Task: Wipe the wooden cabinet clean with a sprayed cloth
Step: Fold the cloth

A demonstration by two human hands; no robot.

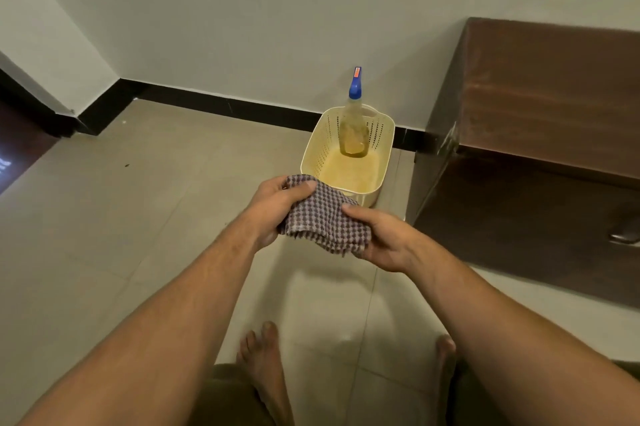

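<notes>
A checked purple-and-white cloth is held between both hands over the tiled floor. My left hand grips its left edge with the thumb on top. My right hand grips its right edge from below. A spray bottle with a blue nozzle stands upright in a cream plastic basket, just beyond the cloth. The dark wooden cabinet sits low against the wall at the right, with a metal handle on its front.
Beige floor tiles spread to the left and toward me. A black skirting runs along the white wall. My bare feet stand below the hands. A dark doorway lies at the far left.
</notes>
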